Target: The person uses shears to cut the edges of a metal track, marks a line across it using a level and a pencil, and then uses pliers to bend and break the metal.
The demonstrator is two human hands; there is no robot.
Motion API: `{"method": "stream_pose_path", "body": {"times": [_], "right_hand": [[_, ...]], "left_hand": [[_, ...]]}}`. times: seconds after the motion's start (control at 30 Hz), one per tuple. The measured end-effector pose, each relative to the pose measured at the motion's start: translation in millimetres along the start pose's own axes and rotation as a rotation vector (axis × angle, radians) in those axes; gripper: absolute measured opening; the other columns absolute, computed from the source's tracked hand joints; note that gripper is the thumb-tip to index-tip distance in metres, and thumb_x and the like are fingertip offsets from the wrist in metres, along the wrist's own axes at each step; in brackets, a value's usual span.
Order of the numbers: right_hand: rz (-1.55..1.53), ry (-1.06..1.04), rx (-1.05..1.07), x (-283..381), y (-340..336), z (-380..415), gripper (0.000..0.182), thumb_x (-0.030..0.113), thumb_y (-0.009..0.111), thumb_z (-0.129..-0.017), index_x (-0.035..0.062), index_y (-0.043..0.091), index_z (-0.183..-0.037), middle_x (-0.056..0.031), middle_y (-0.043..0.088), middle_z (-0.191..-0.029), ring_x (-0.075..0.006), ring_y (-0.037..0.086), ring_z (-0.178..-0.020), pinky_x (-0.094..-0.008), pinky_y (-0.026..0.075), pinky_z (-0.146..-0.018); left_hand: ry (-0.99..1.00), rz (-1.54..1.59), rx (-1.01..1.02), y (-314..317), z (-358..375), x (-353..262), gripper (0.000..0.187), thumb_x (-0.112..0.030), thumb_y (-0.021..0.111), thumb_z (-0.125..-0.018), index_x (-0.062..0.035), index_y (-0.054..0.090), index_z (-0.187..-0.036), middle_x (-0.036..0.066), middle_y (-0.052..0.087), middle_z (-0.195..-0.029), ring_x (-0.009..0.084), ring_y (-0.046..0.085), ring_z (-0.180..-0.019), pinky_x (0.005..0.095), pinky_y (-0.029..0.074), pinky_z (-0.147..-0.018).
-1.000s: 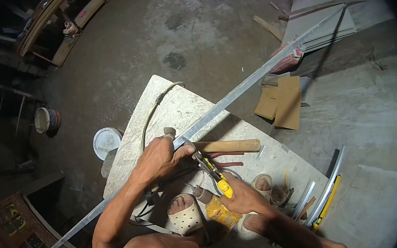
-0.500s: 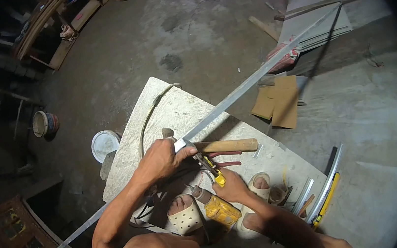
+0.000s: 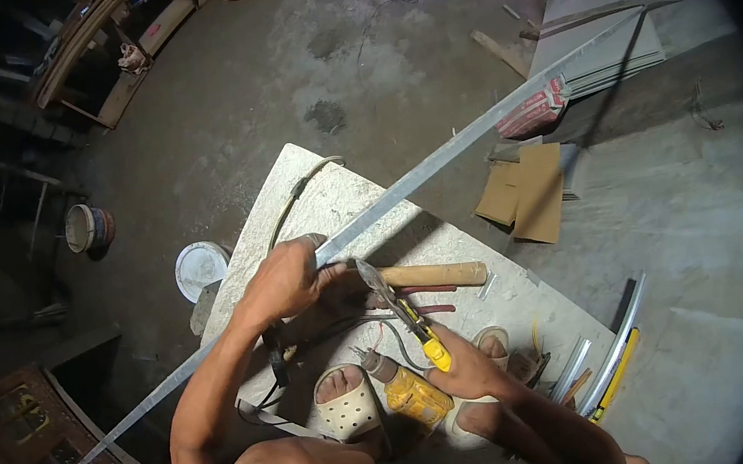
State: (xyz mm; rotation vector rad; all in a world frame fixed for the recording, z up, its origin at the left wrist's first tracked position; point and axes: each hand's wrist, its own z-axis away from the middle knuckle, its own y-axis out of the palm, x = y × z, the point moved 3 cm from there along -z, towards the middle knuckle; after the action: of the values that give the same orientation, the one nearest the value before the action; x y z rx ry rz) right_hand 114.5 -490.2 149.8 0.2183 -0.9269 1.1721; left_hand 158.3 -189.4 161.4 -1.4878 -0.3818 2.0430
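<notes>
My left hand (image 3: 283,282) grips a long grey metal strip (image 3: 437,159) that runs from the lower left to the upper right above a white stone slab (image 3: 331,204). My right hand (image 3: 463,371) holds yellow-handled tin snips (image 3: 399,307); their blades point up at the strip just right of my left hand, slightly below it. A wooden hammer handle (image 3: 437,274) lies on the slab under the snips. A yellow power drill (image 3: 405,393) lies between my sandalled feet (image 3: 346,402).
A cable (image 3: 281,213) curves over the slab. A white bucket lid (image 3: 200,267) and a small pot (image 3: 88,227) sit on the floor at left. Cardboard pieces (image 3: 524,190), grey boards (image 3: 597,28) and metal profiles (image 3: 614,355) lie to the right.
My left hand slid slightly up-left along the strip. The right hand pulled the snips back down and right, off the strip, and the strip tilted a little.
</notes>
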Motion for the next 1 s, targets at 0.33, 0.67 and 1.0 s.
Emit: {"method": "stream_pose_path", "body": {"times": [0.33, 0.67, 1.0], "right_hand": [[-0.067, 0.083, -0.051, 3, 19, -18, 0.066, 0.02, 0.063, -0.076, -0.0039, 0.038, -0.132, -0.0283, 0.055, -0.113, -0.0423, 0.054, -0.11, -0.0443, 0.042, -0.096], [-0.118, 0.004, -0.089, 5, 27, -30, 0.07, 0.032, 0.064, -0.078, -0.0128, 0.036, -0.124, -0.037, 0.053, -0.114, -0.0453, 0.055, -0.109, -0.0459, 0.044, -0.093], [-0.088, 0.041, -0.053, 12, 22, -35, 0.078, 0.03, 0.061, -0.076, -0.015, 0.031, -0.133, -0.0367, 0.051, -0.121, -0.0437, 0.052, -0.116, -0.0422, 0.041, -0.101]], "left_hand": [[-0.247, -0.204, -0.047, -2, -10, 1, 0.021, -0.012, 0.067, -0.076, 0.0016, 0.067, -0.092, 0.026, 0.063, -0.072, 0.0422, 0.063, -0.073, 0.0472, 0.048, -0.068], [-0.249, -0.246, -0.095, -1, -13, 9, 0.021, -0.011, 0.068, -0.076, 0.0054, 0.065, -0.089, 0.027, 0.06, -0.069, 0.0407, 0.062, -0.067, 0.0452, 0.046, -0.065], [-0.209, -0.239, -0.107, -3, -11, 3, 0.019, -0.01, 0.067, -0.075, 0.0062, 0.064, -0.084, 0.025, 0.059, -0.065, 0.0386, 0.061, -0.063, 0.0443, 0.045, -0.062]]}}
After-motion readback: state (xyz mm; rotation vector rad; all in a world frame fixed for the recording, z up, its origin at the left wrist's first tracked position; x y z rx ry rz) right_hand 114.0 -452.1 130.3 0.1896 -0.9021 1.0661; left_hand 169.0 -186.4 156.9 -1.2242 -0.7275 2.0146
